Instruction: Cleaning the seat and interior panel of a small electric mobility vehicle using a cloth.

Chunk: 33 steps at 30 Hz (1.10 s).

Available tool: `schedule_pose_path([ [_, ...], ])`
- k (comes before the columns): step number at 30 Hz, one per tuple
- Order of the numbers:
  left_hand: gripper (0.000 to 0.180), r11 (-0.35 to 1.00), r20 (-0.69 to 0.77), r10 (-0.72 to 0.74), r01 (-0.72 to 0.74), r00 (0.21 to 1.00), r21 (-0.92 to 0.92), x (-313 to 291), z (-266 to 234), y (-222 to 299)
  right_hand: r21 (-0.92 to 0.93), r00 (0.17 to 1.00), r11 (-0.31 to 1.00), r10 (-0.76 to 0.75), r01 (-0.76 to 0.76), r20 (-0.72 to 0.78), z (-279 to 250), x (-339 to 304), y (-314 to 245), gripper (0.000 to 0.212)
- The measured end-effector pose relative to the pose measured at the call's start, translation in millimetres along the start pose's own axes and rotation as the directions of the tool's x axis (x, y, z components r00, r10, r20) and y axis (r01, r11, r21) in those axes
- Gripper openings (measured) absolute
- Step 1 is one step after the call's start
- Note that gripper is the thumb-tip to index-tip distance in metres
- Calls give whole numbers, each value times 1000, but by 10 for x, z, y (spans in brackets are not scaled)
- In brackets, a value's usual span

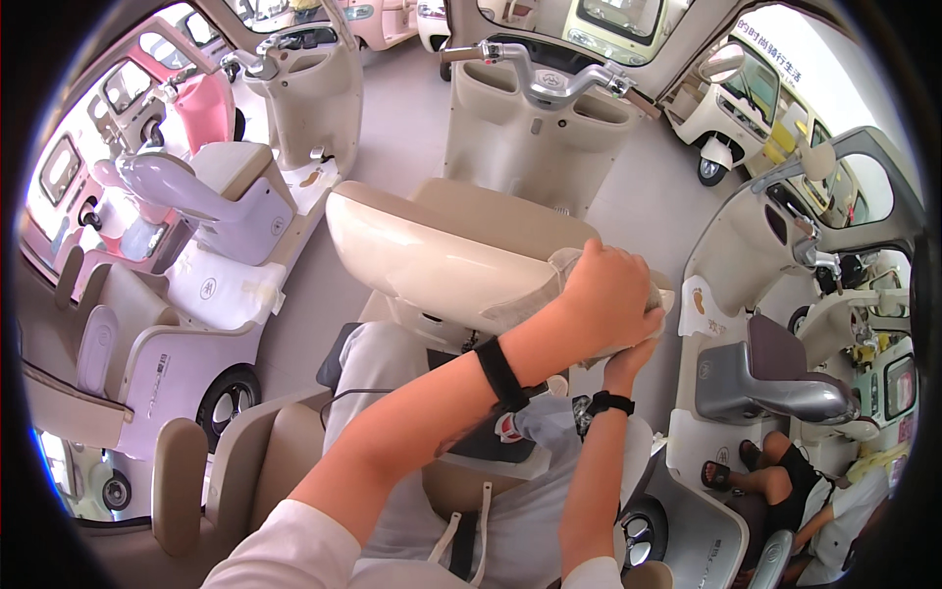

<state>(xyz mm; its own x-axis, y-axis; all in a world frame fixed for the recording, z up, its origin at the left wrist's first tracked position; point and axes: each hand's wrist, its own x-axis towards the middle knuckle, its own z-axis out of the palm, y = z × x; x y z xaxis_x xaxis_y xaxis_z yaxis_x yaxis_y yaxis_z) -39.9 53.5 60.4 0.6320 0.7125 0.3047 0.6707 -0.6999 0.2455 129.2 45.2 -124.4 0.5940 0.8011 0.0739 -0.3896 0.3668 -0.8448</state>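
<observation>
Where the cream seat (432, 253) reaches its right end, both hands sit close together: left hand (610, 294) closed on a beige cloth (530, 299), right hand (630, 363) just below, grip unclear. Seat's long axis runs crosswise, mostly leftward of both; left hand nearer.

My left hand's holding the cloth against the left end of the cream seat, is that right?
Not quite: your left hand is holding the cloth against the right end of the cream seat, as the head view shows.
</observation>
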Motion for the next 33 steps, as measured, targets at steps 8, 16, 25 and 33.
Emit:
schedule_pose_path([
  [8,53,997,42,-63,62,997,35,117,27,9,72,987,994,93,-84,-129,107,43,66,52],
  [16,53,997,54,-60,62,997,-36,242,81,95,-38,997,996,75,-76,-12,15,126,-153,45],
  [25,40,999,154,-52,49,987,19,475,207,220,-249,987,956,-143,157,74,-173,-93,103,59],
  [33,29,995,-5,-56,55,998,-80,372,295,245,-376,939,864,-271,334,212,-275,-437,680,65],
])
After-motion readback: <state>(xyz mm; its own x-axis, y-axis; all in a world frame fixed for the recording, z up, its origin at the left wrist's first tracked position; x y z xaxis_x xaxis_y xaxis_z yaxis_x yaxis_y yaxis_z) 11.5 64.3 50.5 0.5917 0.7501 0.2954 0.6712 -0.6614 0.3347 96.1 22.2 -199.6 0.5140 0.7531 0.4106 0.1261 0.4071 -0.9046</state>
